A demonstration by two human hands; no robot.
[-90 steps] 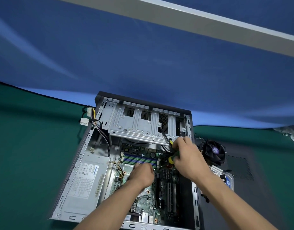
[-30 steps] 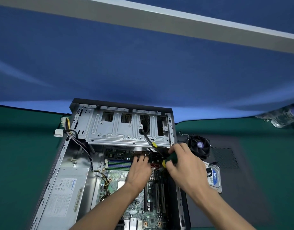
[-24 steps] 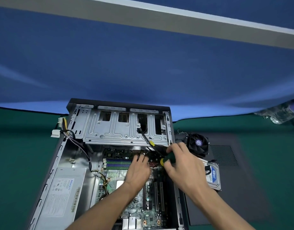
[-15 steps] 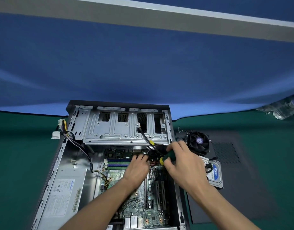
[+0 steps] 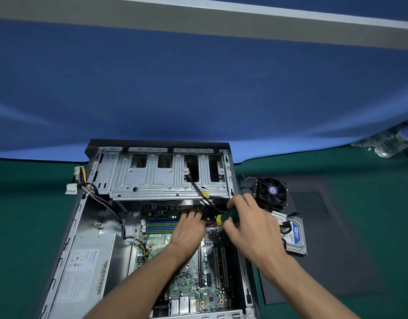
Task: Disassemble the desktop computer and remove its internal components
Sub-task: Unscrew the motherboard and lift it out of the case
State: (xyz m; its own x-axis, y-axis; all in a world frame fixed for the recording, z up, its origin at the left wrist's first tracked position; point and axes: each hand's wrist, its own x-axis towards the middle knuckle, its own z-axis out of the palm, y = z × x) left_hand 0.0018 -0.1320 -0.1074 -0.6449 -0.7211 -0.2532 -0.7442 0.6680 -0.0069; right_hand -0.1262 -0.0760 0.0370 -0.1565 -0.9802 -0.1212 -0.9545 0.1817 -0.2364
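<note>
An open desktop case [image 5: 67,245] lies flat on a green table. Inside are the green motherboard [image 5: 191,272], a silver power supply [image 5: 88,270] at the left and a metal drive cage [image 5: 152,178] at the far end. My right hand [image 5: 249,224] grips a screwdriver [image 5: 226,218] with a green and yellow handle, its tip pointing down at the board's far right corner. My left hand [image 5: 189,226] lies on the motherboard beside it, fingers stretched toward the cables under the cage. What its fingertips touch is hidden.
A removed cooler fan [image 5: 270,191] and a hard drive [image 5: 295,236] lie on the dark side panel [image 5: 331,261] to the right of the case. White power connectors [image 5: 71,188] hang over the case's left wall. Plastic bottles [image 5: 391,141] sit at far right.
Since 3 s ago the view has shifted, so the case sits further left. My left hand reached up the board toward the cage. My right hand stays on the screwdriver at the same corner.
</note>
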